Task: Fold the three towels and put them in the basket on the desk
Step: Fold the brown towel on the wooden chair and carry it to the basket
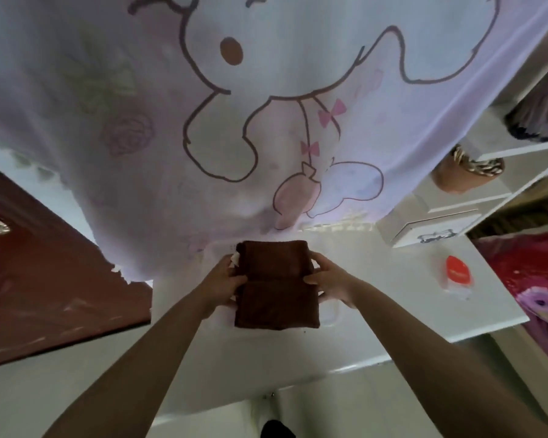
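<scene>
My left hand [223, 281] and right hand [331, 279] are gripping one folded brown towel [276, 284] by its two sides, thumbs on top, over the white desk [377, 298]. Whether a basket is lying under it, I cannot tell; only a white edge [331, 314] is showing there. One pale cartoon-print curtain [266, 105] is hanging behind. One white box [424, 226] is sitting at right.
</scene>
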Motion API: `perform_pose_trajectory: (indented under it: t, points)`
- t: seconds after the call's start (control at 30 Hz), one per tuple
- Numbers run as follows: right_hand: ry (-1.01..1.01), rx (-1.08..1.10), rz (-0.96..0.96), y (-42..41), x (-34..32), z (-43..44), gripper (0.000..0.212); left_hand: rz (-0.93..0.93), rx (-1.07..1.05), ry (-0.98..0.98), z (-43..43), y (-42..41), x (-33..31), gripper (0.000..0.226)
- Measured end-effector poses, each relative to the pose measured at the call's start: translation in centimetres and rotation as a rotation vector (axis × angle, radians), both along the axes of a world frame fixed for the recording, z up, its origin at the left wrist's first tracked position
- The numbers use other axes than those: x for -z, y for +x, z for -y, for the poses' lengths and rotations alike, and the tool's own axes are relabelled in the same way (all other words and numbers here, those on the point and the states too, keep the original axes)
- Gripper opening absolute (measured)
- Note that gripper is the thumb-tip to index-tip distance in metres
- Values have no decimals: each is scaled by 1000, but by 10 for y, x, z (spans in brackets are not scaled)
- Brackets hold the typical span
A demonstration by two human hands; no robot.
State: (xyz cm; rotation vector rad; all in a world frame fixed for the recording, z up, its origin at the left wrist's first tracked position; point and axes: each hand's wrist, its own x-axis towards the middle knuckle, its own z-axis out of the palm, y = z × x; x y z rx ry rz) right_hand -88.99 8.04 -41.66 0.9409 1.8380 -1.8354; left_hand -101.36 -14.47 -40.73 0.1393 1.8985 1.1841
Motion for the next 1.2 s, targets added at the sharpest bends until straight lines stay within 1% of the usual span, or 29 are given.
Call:
perform_pose_trajectory:
  t: [0.07,0.17,0.2,0.27,0.33,0.4,0.43,0.47,0.5,0.57,0.6,0.63,0.7,0.73,0.8,0.83,0.9,0.97,1.07,1.2]
  points:
    - [19,13,60,-23,24,3,68,24,22,-45,-6,-22,21,41]
    - [106,8,118,-39,48,8,70,94,15,-100,-13,-32,40,42]
    - [128,2,134,-41,53,10,71,114,19,-117,-14,-33,46,46]
    - [148,-4,156,-44,64,12,70,123,3,-145,-12,-39,69,63]
    - [134,-4,166,-43,68,12,66,120,-33,-148,-11,-40,82,71]
    - [140,-31,186,-44,64,9,67,121,-71,-182,-14,-38,75,79]
    - [174,-73,199,-44,61,8,70,111,-72,-205,-15,-35,69,84]
    - [251,-153,207,-44,56,7,74,56,-46,-240,-16,-32,64,87]
    - [371,-261,202,-43,48,5,76,-68,6,-293,-16,-31,58,82]
    - [645,-483,132,-43,33,4,76,-461,215,-414,-15,-29,52,68]
    - [739,-574,80,-44,28,5,76,-625,380,-435,-14,-29,49,65]
    - [803,-661,31,-44,24,4,79,-717,573,-448,-16,-29,45,66]
    - [869,-860,-23,-46,27,6,89,-773,919,-484,-18,-33,48,79]
    - [890,-949,-16,-47,34,7,97,-761,1034,-519,-20,-34,51,91]
    - [954,-1076,33,-48,54,10,117,-717,1147,-603,-20,-37,62,114]
    - [992,-1115,70,-46,66,11,124,-687,1150,-642,-18,-37,69,123]
    - [1042,-1159,132,-44,85,12,130,-652,1113,-695,-16,-34,86,133]
    - [1089,-1171,150,-43,97,12,132,-687,1066,-713,-14,-32,101,140]
    - [1116,-1154,143,-43,110,12,133,-712,1033,-700,-16,-32,112,145]
    - [1116,-1117,104,-42,112,10,132,-700,1015,-662,-16,-34,112,146]
